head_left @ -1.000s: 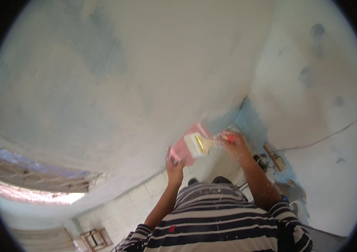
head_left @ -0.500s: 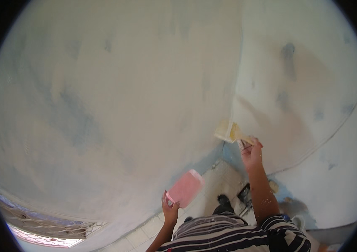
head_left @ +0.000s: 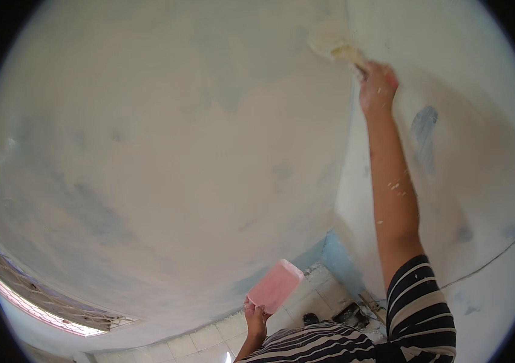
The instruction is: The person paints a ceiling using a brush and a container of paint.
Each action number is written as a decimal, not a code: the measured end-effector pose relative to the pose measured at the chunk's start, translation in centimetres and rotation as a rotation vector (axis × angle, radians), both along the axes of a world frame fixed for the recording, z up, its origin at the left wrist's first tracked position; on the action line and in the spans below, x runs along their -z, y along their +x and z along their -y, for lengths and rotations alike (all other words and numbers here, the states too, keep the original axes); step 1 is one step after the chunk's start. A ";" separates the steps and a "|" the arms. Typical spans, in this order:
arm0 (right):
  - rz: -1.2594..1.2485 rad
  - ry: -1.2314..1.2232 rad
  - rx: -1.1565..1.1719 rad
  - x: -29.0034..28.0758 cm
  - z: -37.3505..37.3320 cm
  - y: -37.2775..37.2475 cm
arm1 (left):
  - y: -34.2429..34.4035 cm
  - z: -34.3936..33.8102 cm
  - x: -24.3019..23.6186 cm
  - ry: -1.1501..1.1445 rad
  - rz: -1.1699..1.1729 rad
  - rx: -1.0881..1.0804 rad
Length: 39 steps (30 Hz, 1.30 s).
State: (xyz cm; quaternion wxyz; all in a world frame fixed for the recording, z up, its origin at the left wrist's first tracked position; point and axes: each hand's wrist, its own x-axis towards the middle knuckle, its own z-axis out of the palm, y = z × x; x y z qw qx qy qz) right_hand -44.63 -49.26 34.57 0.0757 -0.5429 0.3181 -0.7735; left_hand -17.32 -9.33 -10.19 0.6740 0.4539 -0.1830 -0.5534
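Observation:
High in the view, my right hand grips a wide paintbrush by its handle. The pale bristles, blurred, are against the off-white wall beside the corner where the walls meet. Low in the view, my left hand holds a rectangular pink plastic container by its near end.
A blue patch shows low in the corner, above the tiled floor. Dark items and a wooden piece lie there. A grilled window opening is at lower left. A cable runs along the right wall.
My right hand has risen from near the container to high on the wall with the brush. My left hand with the container now sits lower in the view.

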 end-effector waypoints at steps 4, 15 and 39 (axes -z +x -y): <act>0.235 0.221 -0.141 20.8 0.2 0.0 | -1.3 -0.6 0.4 0.035 -0.070 0.048; 0.472 0.017 -0.470 8.9 -6.6 5.4 | 0.1 -3.4 1.3 0.034 0.012 -0.033; 0.408 0.071 -0.405 15.5 -6.2 1.9 | 2.8 -4.6 -7.7 -0.036 0.094 0.076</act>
